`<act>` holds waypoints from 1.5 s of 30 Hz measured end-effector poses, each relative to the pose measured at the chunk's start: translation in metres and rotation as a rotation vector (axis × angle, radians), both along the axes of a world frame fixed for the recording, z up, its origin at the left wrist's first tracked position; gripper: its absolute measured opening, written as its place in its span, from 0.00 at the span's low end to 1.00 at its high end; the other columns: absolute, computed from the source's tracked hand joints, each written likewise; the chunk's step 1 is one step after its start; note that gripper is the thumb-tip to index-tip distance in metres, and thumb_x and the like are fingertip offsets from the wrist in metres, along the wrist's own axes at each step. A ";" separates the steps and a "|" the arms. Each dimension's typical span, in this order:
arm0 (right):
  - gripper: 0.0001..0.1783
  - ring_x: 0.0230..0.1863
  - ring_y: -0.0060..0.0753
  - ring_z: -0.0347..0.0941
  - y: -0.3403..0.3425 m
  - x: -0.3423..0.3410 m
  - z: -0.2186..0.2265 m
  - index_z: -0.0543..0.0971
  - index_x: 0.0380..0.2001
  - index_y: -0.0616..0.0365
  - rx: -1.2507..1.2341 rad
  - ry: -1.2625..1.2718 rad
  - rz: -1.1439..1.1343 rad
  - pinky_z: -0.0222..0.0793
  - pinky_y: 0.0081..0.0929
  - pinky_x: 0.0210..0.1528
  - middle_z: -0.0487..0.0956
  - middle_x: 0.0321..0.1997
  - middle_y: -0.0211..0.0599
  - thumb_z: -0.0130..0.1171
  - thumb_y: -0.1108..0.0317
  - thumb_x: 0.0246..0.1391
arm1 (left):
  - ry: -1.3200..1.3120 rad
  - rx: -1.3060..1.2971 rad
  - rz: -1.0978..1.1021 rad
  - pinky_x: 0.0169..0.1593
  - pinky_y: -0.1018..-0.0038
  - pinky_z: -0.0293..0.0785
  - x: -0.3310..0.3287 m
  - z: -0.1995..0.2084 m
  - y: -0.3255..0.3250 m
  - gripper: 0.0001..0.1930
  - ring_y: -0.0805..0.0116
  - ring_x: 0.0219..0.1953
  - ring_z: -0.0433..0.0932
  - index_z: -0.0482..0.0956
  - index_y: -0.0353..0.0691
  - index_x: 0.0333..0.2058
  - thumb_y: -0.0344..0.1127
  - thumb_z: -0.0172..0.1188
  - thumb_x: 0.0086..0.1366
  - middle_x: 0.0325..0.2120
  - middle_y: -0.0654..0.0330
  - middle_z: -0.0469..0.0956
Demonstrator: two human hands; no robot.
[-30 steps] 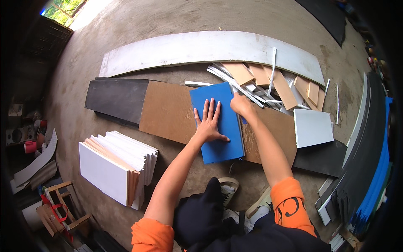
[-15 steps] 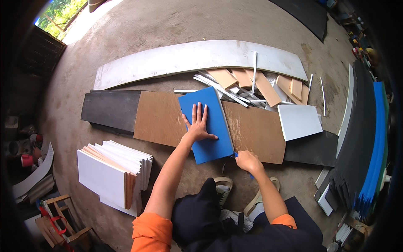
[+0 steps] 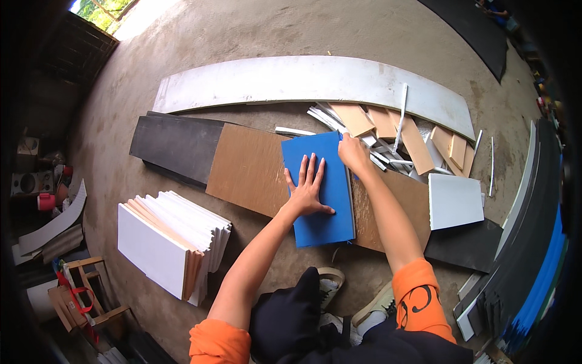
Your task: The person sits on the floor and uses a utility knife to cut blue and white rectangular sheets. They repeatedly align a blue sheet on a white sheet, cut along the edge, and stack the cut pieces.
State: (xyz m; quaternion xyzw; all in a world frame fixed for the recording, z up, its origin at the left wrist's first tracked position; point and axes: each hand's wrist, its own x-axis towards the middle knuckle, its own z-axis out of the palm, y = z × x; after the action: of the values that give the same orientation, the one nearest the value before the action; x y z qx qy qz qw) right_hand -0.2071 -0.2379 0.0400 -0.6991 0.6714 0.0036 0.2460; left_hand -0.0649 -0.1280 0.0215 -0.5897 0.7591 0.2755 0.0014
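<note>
A blue foam sheet (image 3: 315,227) lies across the brown board (image 3: 245,164). My left hand (image 3: 307,191) rests flat on the sheet with its fingers spread. At the sheet's far right corner, my right hand (image 3: 353,151) is closed around a slim blue tool that looks like a utility knife (image 3: 340,136). Most of that tool is hidden in my fist. My right forearm passes over the brown board beside the sheet's right edge.
White and tan sheets (image 3: 151,249) are stacked at the left. Offcuts (image 3: 418,142) lie heaped beyond the board, before a long white panel (image 3: 303,79). A white piece (image 3: 456,201) sits at the board's right end. Black sheets (image 3: 521,224) stand far right.
My right hand has moved with the knife from the blue sheet's near right corner to its far right corner. My left hand still presses on the sheet. The view has shifted slightly.
</note>
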 end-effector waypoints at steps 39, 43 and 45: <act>0.18 0.48 0.61 0.66 0.163 -0.028 0.020 0.63 0.45 0.65 0.460 -0.038 -0.094 0.60 0.52 0.50 0.72 0.41 0.62 0.39 0.66 0.53 | -0.011 -0.024 0.058 0.53 0.37 0.16 0.006 0.004 0.004 0.70 0.58 0.63 0.19 0.32 0.47 0.61 0.64 0.68 0.23 0.62 0.55 0.25; 0.12 0.36 0.61 0.72 0.238 -0.055 0.032 0.65 0.35 0.66 0.363 -0.026 -0.104 0.67 0.51 0.39 0.75 0.28 0.61 0.38 0.67 0.54 | -0.006 -0.054 0.027 0.52 0.36 0.17 -0.005 -0.001 -0.004 0.71 0.58 0.63 0.19 0.32 0.46 0.61 0.65 0.68 0.22 0.62 0.54 0.25; 0.12 0.36 0.60 0.72 0.253 -0.062 0.033 0.66 0.35 0.66 0.396 -0.004 -0.068 0.67 0.50 0.38 0.75 0.28 0.61 0.40 0.67 0.54 | -0.017 -0.038 0.024 0.52 0.35 0.17 -0.005 -0.004 -0.002 0.71 0.57 0.63 0.19 0.32 0.46 0.61 0.65 0.67 0.22 0.62 0.54 0.25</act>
State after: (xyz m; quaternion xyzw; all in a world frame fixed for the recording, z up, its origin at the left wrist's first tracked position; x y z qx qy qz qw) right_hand -0.2688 0.0153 0.0731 -0.6139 0.6805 0.1258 0.3798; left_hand -0.0695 -0.1295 0.0171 -0.6011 0.7571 0.2557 -0.0066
